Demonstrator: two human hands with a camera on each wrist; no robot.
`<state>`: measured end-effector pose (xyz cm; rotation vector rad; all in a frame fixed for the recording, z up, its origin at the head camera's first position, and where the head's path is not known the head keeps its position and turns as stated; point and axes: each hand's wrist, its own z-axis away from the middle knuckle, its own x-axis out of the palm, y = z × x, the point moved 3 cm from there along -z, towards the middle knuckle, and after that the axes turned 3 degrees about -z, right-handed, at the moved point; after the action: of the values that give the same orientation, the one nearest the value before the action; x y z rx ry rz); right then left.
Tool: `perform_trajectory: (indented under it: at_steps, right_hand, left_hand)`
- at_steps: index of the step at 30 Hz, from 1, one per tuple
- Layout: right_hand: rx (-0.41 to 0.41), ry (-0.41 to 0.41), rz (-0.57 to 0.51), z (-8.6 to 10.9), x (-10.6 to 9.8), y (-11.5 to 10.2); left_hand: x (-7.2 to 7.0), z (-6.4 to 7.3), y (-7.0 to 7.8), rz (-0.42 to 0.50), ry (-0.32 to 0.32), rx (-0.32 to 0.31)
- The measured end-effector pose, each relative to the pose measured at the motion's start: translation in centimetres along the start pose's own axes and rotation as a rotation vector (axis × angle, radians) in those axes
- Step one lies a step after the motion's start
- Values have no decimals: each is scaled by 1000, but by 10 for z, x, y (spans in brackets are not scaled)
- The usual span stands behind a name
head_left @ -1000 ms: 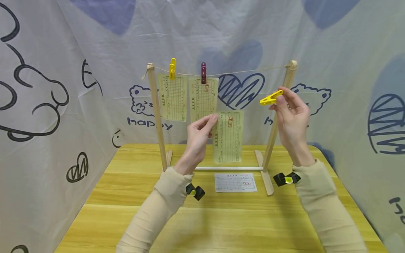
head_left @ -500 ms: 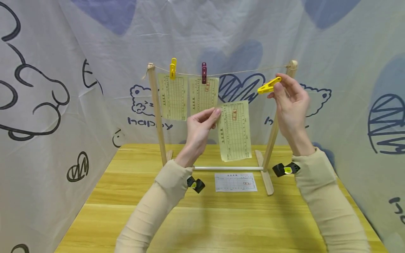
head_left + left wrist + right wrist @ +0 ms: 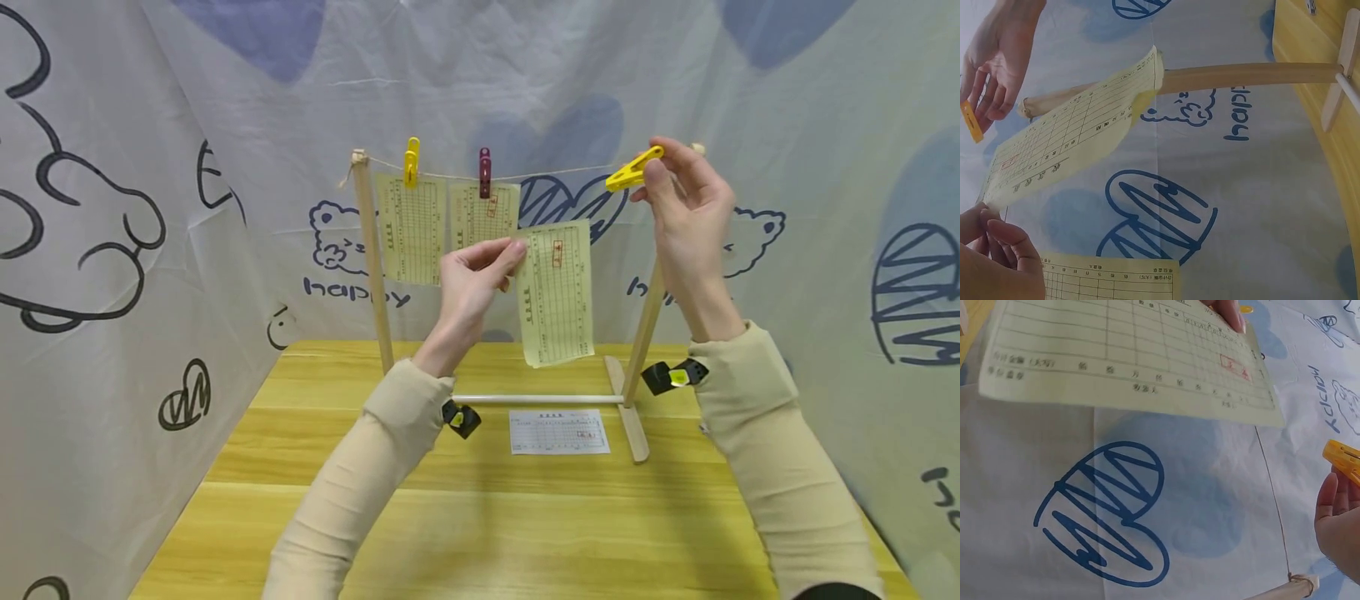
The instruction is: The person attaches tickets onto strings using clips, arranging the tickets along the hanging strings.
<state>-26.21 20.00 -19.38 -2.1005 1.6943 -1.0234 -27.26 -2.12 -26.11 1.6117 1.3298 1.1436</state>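
My left hand (image 3: 480,279) pinches a yellowish printed form (image 3: 557,292) by its upper left edge, just below the string (image 3: 558,172). A small red stamp marks the form. In the right wrist view, the sheet's lower part (image 3: 1129,369) spreads across the top. My right hand (image 3: 688,217) pinches a yellow clothespin (image 3: 633,169) between thumb and fingers, close to the string's right end. Two similar forms hang from the string at left, one under a yellow clothespin (image 3: 411,163), the other under a dark red clothespin (image 3: 484,172). My left hand partly covers the second hanging form (image 3: 487,217).
The string runs between the left wooden post (image 3: 371,267) and the right wooden post (image 3: 648,333). A white rod (image 3: 540,399) joins the posts low down. A white printed form (image 3: 559,432) lies on the wooden table (image 3: 525,525). A patterned cloth (image 3: 570,58) hangs behind.
Both hands have risen toward the string, carrying the form and the yellow clothespin. The held form has also shifted a little to the right. The hanging forms stay put.
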Motion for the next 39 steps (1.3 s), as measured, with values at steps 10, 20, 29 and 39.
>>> perform_trajectory:
  at_steps: [10, 20, 29, 39]
  right_hand:
    - [-38, -63, 108, -17, 13, 5]
    - [-101, -119, 178, -30, 22, 6]
    - [-16, -124, 185, -40, 30, 6]
    - [4, -157, 298, -45, 35, 13]
  left_hand:
    - [6, -9, 6, -28, -9, -17]
    - [13, -16, 9, 5, 1, 18]
    - [16, -23, 10, 81, 14, 13]
    - [21, -29, 9, 101, 25, -26]
